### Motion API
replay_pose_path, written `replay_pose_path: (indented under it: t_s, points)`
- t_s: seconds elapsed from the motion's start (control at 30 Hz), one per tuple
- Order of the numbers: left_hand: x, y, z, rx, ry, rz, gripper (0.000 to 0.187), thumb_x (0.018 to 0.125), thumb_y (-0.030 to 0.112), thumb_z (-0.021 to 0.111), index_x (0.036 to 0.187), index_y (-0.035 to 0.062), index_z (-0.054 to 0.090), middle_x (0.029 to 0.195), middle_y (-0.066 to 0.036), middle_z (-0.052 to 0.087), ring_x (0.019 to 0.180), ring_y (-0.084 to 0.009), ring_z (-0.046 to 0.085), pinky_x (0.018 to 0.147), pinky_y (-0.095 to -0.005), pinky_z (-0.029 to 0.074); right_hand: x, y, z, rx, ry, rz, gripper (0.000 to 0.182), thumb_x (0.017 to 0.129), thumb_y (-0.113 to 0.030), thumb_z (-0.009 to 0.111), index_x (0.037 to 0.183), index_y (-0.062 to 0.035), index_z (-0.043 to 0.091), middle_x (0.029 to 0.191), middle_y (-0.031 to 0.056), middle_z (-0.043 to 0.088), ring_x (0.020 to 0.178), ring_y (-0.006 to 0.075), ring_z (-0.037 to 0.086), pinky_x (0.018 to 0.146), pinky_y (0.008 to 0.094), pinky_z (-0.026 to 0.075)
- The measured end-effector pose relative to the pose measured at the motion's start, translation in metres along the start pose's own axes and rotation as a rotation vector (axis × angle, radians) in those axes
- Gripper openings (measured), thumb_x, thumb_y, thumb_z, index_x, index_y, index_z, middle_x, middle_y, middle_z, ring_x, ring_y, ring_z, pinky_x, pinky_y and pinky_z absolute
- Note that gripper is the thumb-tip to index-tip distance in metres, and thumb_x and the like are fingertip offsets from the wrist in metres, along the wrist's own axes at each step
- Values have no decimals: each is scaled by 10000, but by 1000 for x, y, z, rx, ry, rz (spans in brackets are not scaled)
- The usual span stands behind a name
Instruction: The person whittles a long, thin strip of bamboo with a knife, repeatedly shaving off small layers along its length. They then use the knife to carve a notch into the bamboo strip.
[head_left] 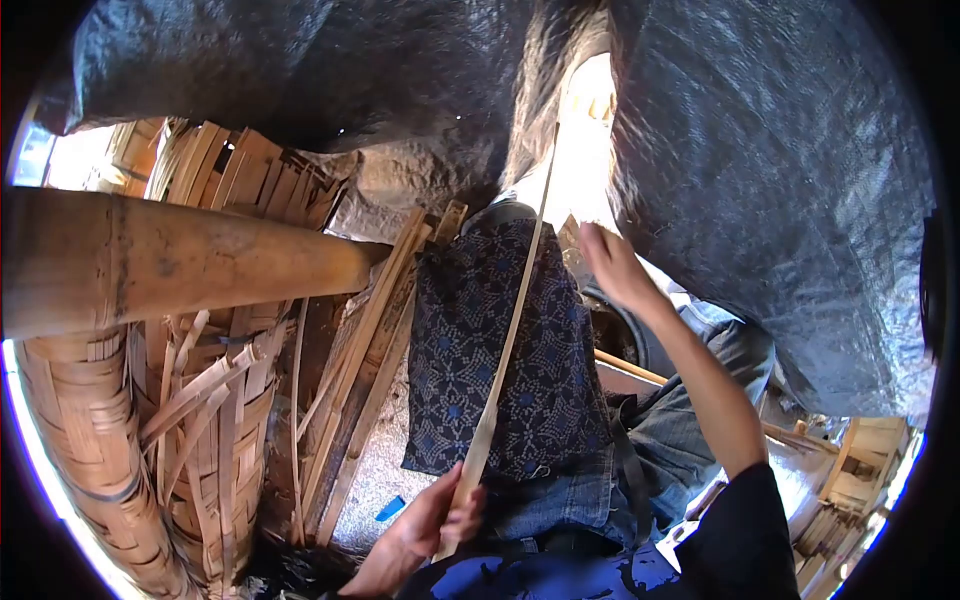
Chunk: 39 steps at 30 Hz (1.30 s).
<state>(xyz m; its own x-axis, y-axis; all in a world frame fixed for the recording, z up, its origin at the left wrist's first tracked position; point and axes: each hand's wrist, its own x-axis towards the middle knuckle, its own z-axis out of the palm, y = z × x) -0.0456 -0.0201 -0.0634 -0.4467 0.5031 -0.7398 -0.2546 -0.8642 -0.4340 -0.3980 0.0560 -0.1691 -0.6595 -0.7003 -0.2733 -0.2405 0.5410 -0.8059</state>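
A long, thin bamboo strip (510, 345) runs from low centre up to the bright gap at the top. My left hand (425, 520) is closed round its wider lower end, in front of my body. Farther off, my right hand (612, 265) is raised at the right of the strip, beside the glare; its fingertips are washed out, so what they hold, if anything, is unclear. Beneath the strip, a dark patterned cloth (500, 400) lies over my lap.
A thick bamboo pole (190, 260) juts in from the left, above woven baskets (90, 420) and split bamboo slats (365, 350). Dark sheeting (770, 180) hangs at the top and right. A small blue piece (390, 508) lies near my left hand.
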Motion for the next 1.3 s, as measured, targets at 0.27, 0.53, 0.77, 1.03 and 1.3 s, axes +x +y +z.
replay_pose_path:
  t_s: [0.27,0.53,0.77,1.03,1.3]
  points:
    - [27,35,46,388,-25,267,447,922,548,336,833,124,445,585,48,300,429,-58,214,398,-203,181,-110,-39,13,-56,-171,-184,433,955,-339,422,694,-11,532,431,78,461,324,193,444,340,353,336]
    - [42,37,64,756,156,491,376,967,436,322,820,108,431,558,65,235,411,-47,175,369,-220,149,-103,-47,19,-297,-157,-235,409,904,-313,523,621,-17,539,470,184,516,444,354,561,400,433,441]
    - [50,21,62,916,261,624,347,979,397,313,810,114,425,560,65,243,409,-46,178,362,-230,134,-69,-35,24,-412,-240,-105,496,948,-357,422,588,-30,522,441,142,507,355,278,518,359,387,430]
    - [49,32,65,740,197,530,328,981,378,320,812,119,428,560,70,247,412,-43,184,365,-222,137,-98,-49,11,-271,-266,-266,509,939,-351,442,567,-19,546,441,159,516,380,308,550,377,421,446]
    - [56,21,66,957,279,673,340,987,354,310,827,85,443,561,60,296,402,-45,229,359,-222,186,-86,-53,16,-452,-243,-178,529,933,-387,429,586,-13,570,537,172,584,518,322,618,469,422,510]
